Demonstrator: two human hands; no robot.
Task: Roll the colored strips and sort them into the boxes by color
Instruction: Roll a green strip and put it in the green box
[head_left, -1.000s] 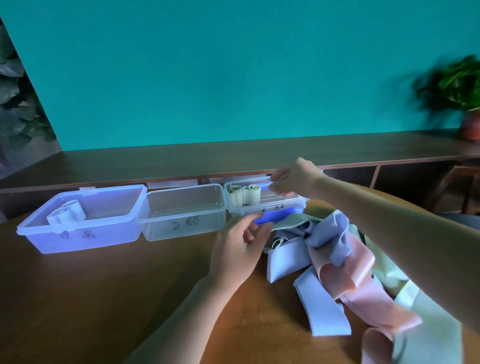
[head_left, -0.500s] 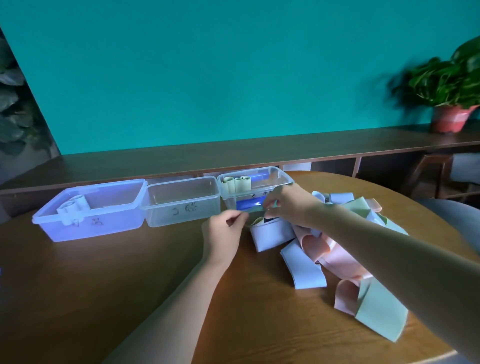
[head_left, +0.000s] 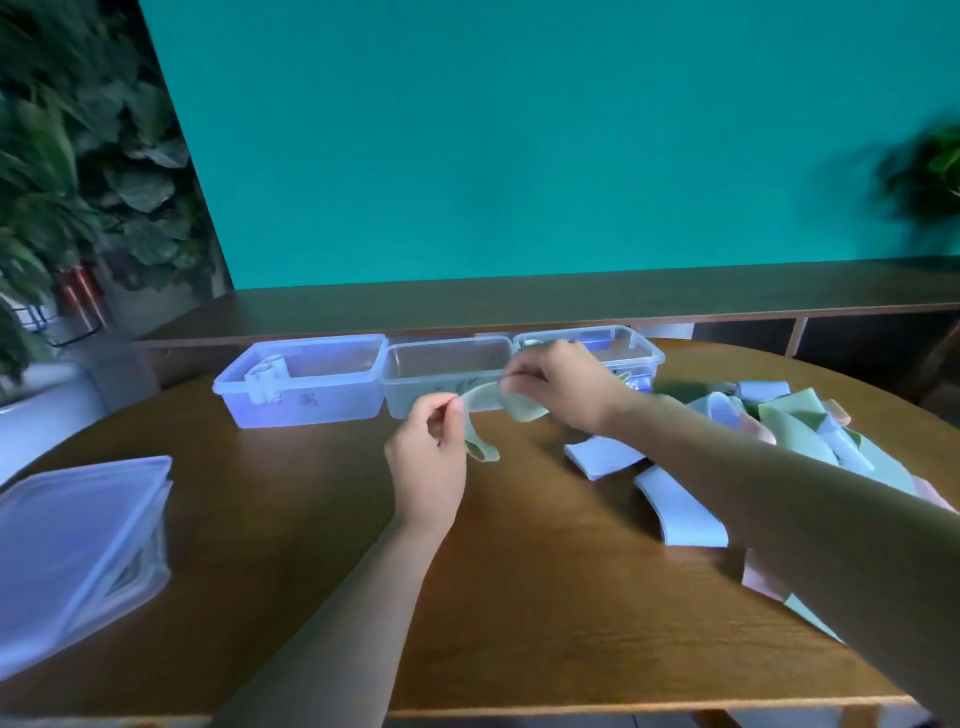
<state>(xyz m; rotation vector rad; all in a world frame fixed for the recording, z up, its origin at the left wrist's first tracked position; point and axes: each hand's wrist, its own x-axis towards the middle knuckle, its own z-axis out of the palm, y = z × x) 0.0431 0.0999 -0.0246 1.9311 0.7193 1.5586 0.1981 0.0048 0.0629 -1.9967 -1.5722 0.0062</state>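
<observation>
A pale green strip (head_left: 519, 408) arcs in the air between my hands, above the round wooden table (head_left: 519, 597). My left hand (head_left: 428, 457) pinches its left part, and the loose end hangs down beside that hand. My right hand (head_left: 558, 387) pinches its right part in front of the boxes. Three clear boxes stand in a row at the table's far edge: the left box (head_left: 311, 395) holds white rolls, the middle box (head_left: 441, 374) looks bare, and the right box (head_left: 634, 353) is partly hidden by my right hand. A heap of blue, green and pink strips (head_left: 769, 431) lies at the right.
Stacked clear lids (head_left: 78, 551) sit at the table's left edge. A long wooden shelf (head_left: 519, 301) runs behind the table below a teal wall. Plants stand at the far left (head_left: 78, 156) and far right.
My hands have lifted a green strip out of the heap and drawn it left in front of the boxes. The view has swung left and down, so the lids now show.
</observation>
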